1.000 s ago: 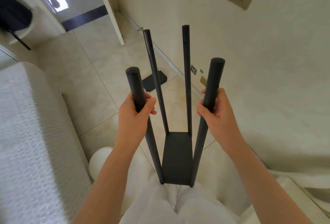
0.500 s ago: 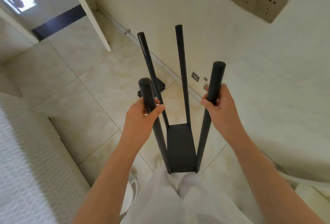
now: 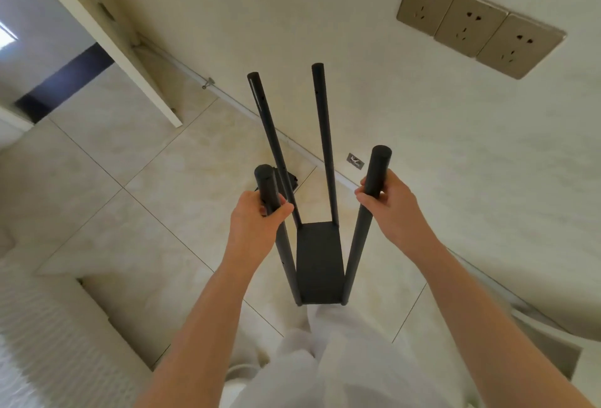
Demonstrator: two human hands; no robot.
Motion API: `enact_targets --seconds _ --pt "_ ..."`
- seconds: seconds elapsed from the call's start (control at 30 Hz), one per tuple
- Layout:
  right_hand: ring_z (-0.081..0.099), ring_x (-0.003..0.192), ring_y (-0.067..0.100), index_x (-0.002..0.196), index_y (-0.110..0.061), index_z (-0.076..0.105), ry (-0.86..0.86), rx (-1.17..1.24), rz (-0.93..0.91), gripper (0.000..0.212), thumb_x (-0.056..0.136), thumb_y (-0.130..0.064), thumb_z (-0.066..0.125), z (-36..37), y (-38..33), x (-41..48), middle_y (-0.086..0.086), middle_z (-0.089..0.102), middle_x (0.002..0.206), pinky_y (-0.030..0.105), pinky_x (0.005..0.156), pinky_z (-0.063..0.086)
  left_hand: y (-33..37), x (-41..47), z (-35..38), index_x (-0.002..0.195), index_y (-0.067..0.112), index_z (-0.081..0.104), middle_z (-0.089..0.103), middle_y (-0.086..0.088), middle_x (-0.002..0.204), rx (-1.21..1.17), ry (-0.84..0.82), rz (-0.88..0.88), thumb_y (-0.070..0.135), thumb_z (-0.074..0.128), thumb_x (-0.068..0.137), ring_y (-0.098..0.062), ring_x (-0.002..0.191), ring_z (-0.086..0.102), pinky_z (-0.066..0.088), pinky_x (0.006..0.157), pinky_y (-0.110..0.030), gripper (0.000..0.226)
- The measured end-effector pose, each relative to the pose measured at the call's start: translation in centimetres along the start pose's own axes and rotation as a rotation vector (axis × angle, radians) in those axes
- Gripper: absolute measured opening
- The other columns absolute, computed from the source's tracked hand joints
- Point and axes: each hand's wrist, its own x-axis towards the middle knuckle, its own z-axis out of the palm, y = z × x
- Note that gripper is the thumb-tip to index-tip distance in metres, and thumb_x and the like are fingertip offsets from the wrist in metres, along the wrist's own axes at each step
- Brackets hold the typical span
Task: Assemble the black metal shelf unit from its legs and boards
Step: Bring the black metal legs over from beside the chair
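Note:
A black metal shelf unit stands in front of me: one black board (image 3: 320,264) low down with several black legs rising from its corners. My left hand (image 3: 257,222) is closed around the near left leg (image 3: 270,189) just below its top. My right hand (image 3: 390,206) grips the near right leg (image 3: 374,173) the same way. The two far legs (image 3: 322,134) lean away toward the wall, untouched. A second black piece (image 3: 291,180) lies on the floor tiles behind the left legs, mostly hidden.
A cream wall with three socket plates (image 3: 478,23) is on the right. A white door frame (image 3: 130,59) stands at the upper left. White textured packing (image 3: 48,342) fills the lower left, and white cloth (image 3: 309,359) lies beneath the shelf.
The view has tilted up and turned right, so the sockets sit lower in frame. The shelf unit has shifted slightly away from me. Both hands keep their grip on the near legs.

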Motion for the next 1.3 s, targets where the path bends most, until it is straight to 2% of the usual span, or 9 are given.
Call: enact_targets --seconds 0.13,0.37,0.47,0.7,0.83,0.93,1.07,1.23,1.3 --pt "0.061 0.085 0.008 0.112 -0.017 0.051 -0.037 -0.004 0.057 0.023 0.093 -0.016 0.065 0.6 -0.6 4.2 -0.004 0.062 0.097 0.014 0.075 0.042 0.7 4.9 -0.1 0.105 0.014 0.065 0.064 0.002 0.091 0.075 -0.065 -0.016 0.021 0.071 0.092 -0.007 0.077 0.058 0.049 0.071 -0.024 0.016" --pt "0.068 0.094 0.014 0.097 -0.024 0.056 -0.010 0.097 0.232 0.023 0.089 -0.007 0.068 2.0 -0.1 8.2 -0.012 0.066 0.092 0.033 0.094 0.052 0.7 12.0 0.5 0.107 0.015 0.066 0.060 0.009 0.083 0.188 -0.146 -0.004 0.019 0.075 0.089 -0.005 0.071 0.059 0.046 0.063 -0.014 0.020" --pt "0.069 0.095 0.014 0.091 -0.030 0.057 0.044 0.108 0.289 0.027 0.087 -0.007 0.070 3.1 0.4 9.3 -0.010 0.067 0.093 0.037 0.095 0.054 0.4 14.8 0.8 0.106 0.015 0.067 0.060 0.012 0.082 0.254 -0.208 0.022 0.020 0.077 0.087 -0.005 0.072 0.059 0.055 0.077 -0.024 0.022" --pt "0.069 0.095 0.020 0.092 -0.026 0.061 0.147 0.116 0.406 0.025 0.085 -0.003 0.070 6.5 0.9 11.9 0.000 0.070 0.098 0.033 0.089 0.054 -1.1 21.4 0.5 0.108 0.016 0.068 0.062 0.010 0.086 0.394 -0.415 0.121 0.019 0.075 0.089 -0.007 0.076 0.060 0.056 0.089 -0.031 0.020" --pt "0.067 0.093 0.027 0.100 -0.013 0.066 0.177 0.111 0.493 0.020 0.085 0.002 0.068 8.6 2.3 13.0 0.008 0.069 0.102 0.022 0.069 0.048 -2.5 24.4 1.3 0.116 0.011 0.067 0.069 -0.006 0.103 0.479 -0.501 0.178 0.019 0.073 0.091 -0.013 0.088 0.064 0.054 0.088 -0.027 0.027" --pt "0.066 0.087 0.028 0.101 -0.009 0.067 0.249 0.097 0.560 0.019 0.086 0.004 0.065 10.4 3.5 13.2 0.012 0.067 0.101 0.025 0.069 0.051 -3.3 25.7 2.4 0.117 0.009 0.066 0.070 -0.008 0.106 0.510 -0.525 0.187 0.020 0.074 0.090 -0.018 0.094 0.067 0.056 0.094 -0.034 0.030" --pt "0.062 0.076 0.022 0.105 -0.009 0.068 0.304 0.082 0.611 0.019 0.089 0.002 0.064 12.5 5.7 14.1 0.011 0.067 0.099 0.010 0.055 0.041 -5.3 27.0 3.9 0.116 0.007 0.065 0.069 -0.009 0.106 0.511 -0.530 0.168 0.019 0.074 0.090 -0.020 0.097 0.068 0.056 0.095 -0.037 0.030" --pt "0.057 0.070 0.011 0.106 -0.010 0.067 0.366 0.151 0.635 0.024 0.088 0.005 0.063 14.6 9.1 15.5 0.004 0.065 0.095 0.006 0.054 0.041 -8.4 28.3 6.4 0.115 0.008 0.066 0.068 -0.007 0.105 0.473 -0.516 0.167 0.015 0.074 0.089 -0.018 0.096 0.067 0.056 0.090 -0.030 0.028" --pt "0.057 0.075 0.015 0.106 -0.010 0.067 0.378 0.162 0.644 0.025 0.088 0.006 0.063 15.4 10.5 15.9 0.003 0.063 0.095 0.008 0.062 0.043 -9.4 28.8 7.6 0.114 0.009 0.066 0.067 -0.006 0.104 0.464 -0.508 0.165 0.014 0.075 0.089 -0.019 0.097 0.066 0.055 0.087 -0.028 0.027"
